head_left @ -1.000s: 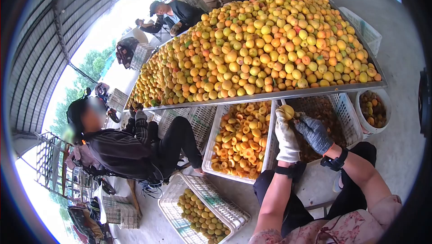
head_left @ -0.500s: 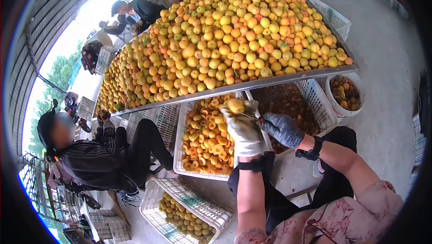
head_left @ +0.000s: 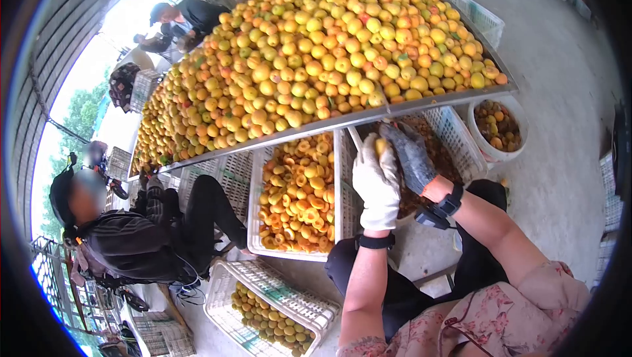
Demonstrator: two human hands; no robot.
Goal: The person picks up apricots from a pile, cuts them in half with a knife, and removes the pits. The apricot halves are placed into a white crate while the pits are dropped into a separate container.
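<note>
My left hand (head_left: pixel 376 184), in a white glove with dirty fingers, is closed around an apricot (head_left: pixel 381 146). Just right of it, my right hand (head_left: pixel 413 156) wears a dark grey knit glove and is curled around a thin metal tool (head_left: pixel 383 100), whose slim tip points up past the table rim. Both hands are above the crate of brown scraps (head_left: pixel 438 143), close below the table's front edge. Left of them stands a white crate (head_left: pixel 339 192) filled with halved apricots (head_left: pixel 299 196).
A metal-rimmed table (head_left: pixel 276 138) carries a large heap of whole apricots (head_left: pixel 296 61). A white bucket (head_left: pixel 520 117) of fruit stands right. At lower left, a crate (head_left: pixel 220 298) holds greenish-brown fruit. A person in black (head_left: pixel 141 238) sits left; another person (head_left: pixel 191 18) is behind the table.
My left hand has turned and drawn closer to the right one, the apricot now deeper in its fingers. My right hand has risen, its tool swung upward. The camera view has shifted slightly.
</note>
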